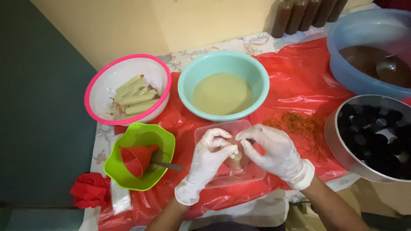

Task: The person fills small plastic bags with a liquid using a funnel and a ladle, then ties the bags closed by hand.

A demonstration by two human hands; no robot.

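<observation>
Two gloved hands meet over a clear plastic tray (pixel 214 132) near the front of the table, and much of what they work on is hidden between them. Only a small pale tube-shaped packet (pixel 236 161) shows below the fingers, standing in the tray; its top end is covered by the gloves, so how it is closed cannot be made out. It looks cloudy, yellowish-green, like the liquid in the teal bowl (pixel 223 85) just behind the tray.

The left hand (pixel 209 156) is curled, its fingertips pinched together at the packet's top. The right hand (pixel 274 152) is likewise closed in a pinch, thumb and forefinger touching the same spot, the two hands pressed against each other.

At the right edge a metal bowl (pixel 342 154) of dark round caps and a blue basin (pixel 368 47) are cut off. The dark bottles (pixel 306 15) at the top are also cropped.
</observation>
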